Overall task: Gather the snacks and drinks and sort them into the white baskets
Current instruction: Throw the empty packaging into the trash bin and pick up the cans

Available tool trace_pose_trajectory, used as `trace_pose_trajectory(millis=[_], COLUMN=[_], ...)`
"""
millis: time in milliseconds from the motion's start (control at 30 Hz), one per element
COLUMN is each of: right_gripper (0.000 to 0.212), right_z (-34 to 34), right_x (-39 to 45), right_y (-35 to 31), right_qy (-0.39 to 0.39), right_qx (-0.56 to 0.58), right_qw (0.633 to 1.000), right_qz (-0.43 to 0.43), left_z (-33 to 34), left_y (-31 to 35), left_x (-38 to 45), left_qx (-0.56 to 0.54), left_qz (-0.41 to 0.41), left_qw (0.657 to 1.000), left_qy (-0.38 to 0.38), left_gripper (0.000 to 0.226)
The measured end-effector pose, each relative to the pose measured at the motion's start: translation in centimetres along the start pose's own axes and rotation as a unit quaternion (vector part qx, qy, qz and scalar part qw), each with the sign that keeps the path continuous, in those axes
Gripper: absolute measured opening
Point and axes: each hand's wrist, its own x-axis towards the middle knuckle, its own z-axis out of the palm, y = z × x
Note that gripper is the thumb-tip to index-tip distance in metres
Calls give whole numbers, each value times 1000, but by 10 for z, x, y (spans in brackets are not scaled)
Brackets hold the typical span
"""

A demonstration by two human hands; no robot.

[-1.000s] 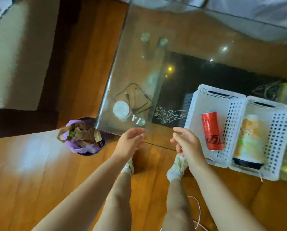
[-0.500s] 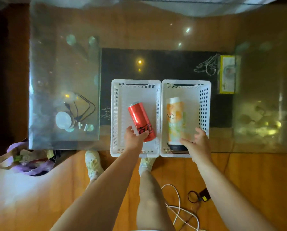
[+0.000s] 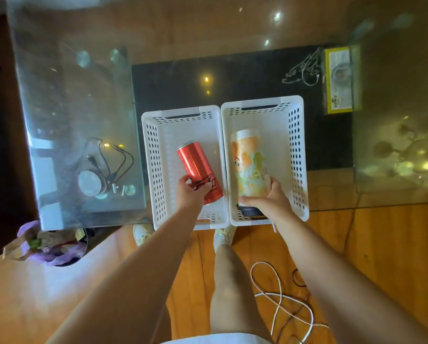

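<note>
A: Where are the snack and the drink?

B: The red can (image 3: 198, 170) lies tilted in the left basket (image 3: 156, 155); the orange-printed snack tube (image 3: 251, 162) lies lengthwise in the right basket (image 3: 298, 155). The 2 baskets touch, on the glass bench (image 3: 79, 115).

A: And the hands?

B: The left hand (image 3: 192, 194) grips the can's near end, fingers (image 3: 205, 186) curled over it. The right hand (image 3: 270, 202) clasps the tube's near end, just above its dark cap.

A: Which step is this?

B: Placing or straightening, I'd judge: 1 item per basket. Next, both grips must loosen so each lies flat, then a look around for anything more. A bin (image 3: 49, 244) with wrappers stands on the floor, well apart.
</note>
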Motion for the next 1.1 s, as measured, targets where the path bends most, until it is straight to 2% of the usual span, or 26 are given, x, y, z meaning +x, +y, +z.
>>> trace_pose_trajectory(millis=[300, 400, 533, 667, 767, 867, 1100], right_gripper=[78, 79, 95, 87, 84, 79, 61], right_z=[-13, -12, 10, 62, 115, 176, 326], right_x=[-33, -56, -90, -118, -137, -151, -175], right_y=[-17, -28, -43, -54, -64, -74, -84], right_qy=[29, -7, -63, -112, -161, -196, -247], right_qx=[124, 161, 144, 118, 76, 23, -121], right_qw=[992, 987, 987, 986, 983, 980, 961], right_qz=[3, -9, -24, -35, -40, -36, -2], left_z=[-37, -60, -100, -154, -203, -257, -378], left_y=[15, 13, -3, -40, -74, -113, -202], left_x=[-25, -42, -61, -72, -77, -77, -72], left_qx=[-172, -220, -300, -374, -418, -482, -520], left_qz=[-23, -14, 2, -1, -27, -60, -134], left_qw=[983, 971, 949, 924, 907, 874, 837], left_qy=[-61, -87, -100, -80, -35, 20, 109], left_gripper=[49, 42, 38, 33, 49, 36, 40])
